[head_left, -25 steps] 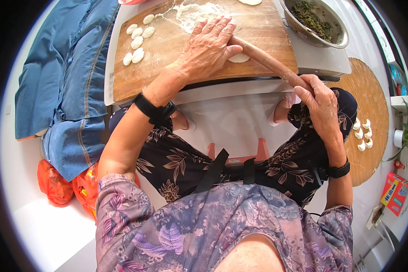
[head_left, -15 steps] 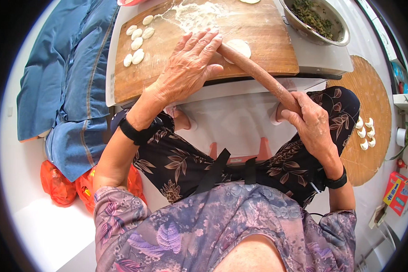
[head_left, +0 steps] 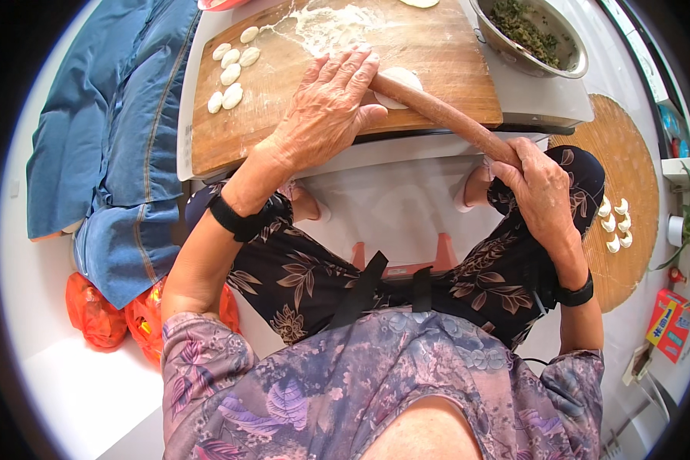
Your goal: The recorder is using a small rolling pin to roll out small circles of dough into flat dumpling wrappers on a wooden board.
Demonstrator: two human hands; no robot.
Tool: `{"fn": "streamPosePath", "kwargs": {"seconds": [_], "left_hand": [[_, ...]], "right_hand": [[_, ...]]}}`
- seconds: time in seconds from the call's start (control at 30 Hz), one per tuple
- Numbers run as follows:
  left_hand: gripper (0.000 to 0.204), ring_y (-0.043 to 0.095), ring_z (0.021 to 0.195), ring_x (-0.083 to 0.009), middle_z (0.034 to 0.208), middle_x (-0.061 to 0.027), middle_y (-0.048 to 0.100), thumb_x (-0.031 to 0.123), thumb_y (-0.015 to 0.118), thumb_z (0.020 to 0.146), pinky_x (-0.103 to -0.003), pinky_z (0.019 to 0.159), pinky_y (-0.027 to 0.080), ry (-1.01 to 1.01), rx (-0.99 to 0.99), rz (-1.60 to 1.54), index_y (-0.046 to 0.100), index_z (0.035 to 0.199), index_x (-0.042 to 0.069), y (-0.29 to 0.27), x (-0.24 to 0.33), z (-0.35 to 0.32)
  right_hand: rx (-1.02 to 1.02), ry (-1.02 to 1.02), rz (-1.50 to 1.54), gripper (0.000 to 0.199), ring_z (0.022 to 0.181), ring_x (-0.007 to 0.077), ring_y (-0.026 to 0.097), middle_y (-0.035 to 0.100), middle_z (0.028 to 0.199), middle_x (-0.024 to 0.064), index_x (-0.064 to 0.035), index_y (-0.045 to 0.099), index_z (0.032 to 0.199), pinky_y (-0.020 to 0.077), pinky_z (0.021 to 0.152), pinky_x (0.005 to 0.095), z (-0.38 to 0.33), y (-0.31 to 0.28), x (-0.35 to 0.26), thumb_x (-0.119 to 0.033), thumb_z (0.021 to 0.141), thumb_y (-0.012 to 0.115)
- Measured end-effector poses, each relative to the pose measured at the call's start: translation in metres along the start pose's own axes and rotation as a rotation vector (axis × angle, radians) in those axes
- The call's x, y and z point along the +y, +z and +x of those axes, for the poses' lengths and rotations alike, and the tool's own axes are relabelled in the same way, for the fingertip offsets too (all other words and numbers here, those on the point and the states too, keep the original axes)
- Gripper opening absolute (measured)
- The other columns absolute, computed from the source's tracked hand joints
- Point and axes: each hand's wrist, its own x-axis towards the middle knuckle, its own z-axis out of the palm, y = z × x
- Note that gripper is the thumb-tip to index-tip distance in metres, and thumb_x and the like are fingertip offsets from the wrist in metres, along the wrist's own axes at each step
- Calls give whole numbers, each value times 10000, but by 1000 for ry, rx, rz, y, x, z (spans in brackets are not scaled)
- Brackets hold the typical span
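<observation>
A wooden rolling pin [head_left: 456,119] slants from the cutting board [head_left: 299,115] down toward my right knee. My right hand [head_left: 539,188] is wrapped round its near end. Over the far end lies my left hand [head_left: 326,107], fingers stretched out flat, thumb apart; that end is hidden beneath it. A round, flat dough wrapper [head_left: 403,74] lies under the pin, partly covered by it. To the left on the board sit several small flattened dough pieces [head_left: 231,74]. Loose white flour [head_left: 337,27] is spread at the back, and part of another wrapper [head_left: 419,2] shows at the top edge.
A metal bowl [head_left: 571,63] of chopped green filling stands right of the board. Several crescent dumplings [head_left: 609,224] lie on a round tan board [head_left: 629,146] at lower right. Blue denim cloth [head_left: 115,115] and red plastic bags [head_left: 96,314] are at left; a red box [head_left: 675,326] is far right.
My right hand has shifted slightly right and up with the near end of the rolling pin. My left hand stays over the far end, barely moved.
</observation>
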Motion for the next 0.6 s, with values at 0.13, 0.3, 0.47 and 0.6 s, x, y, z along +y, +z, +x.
{"fn": "streamPosePath", "kwargs": {"seconds": [0.13, 0.3, 0.47, 0.6], "left_hand": [[626, 374, 1364, -340, 1432, -225, 437, 451, 447, 979, -475, 1151, 205, 9, 50, 35, 436, 1372, -37, 6, -4, 15], [598, 352, 1369, -356, 1463, -219, 393, 404, 433, 994, -437, 1164, 196, -41, 30, 30, 391, 1418, -15, 14, -13, 31], [612, 344, 1373, -361, 1468, -215, 390, 415, 432, 992, -442, 1168, 192, -13, -54, -72, 377, 1427, -13, -6, -6, -2], [638, 369, 1366, -322, 1436, -213, 429, 387, 541, 939, -449, 1163, 208, 6, -45, -9, 400, 1404, -28, -22, 0, -23]], "right_hand": [[37, 39, -85, 329, 851, 374, 632, 648, 905, 183, 7, 599, 969, 492, 725, 449, 13, -6, 10, -315, 903, 610], [77, 38, -137, 328, 841, 373, 628, 639, 885, 184, 3, 583, 924, 489, 723, 442, 24, -9, 16, -323, 895, 616], [0, -65, -116, 253, 805, 369, 624, 610, 845, 176, -13, 564, 937, 492, 693, 445, -3, -2, -5, -205, 830, 691], [-16, -86, -29, 268, 783, 368, 626, 605, 821, 180, -8, 550, 945, 497, 682, 444, -14, 9, -12, -209, 833, 689]]}}
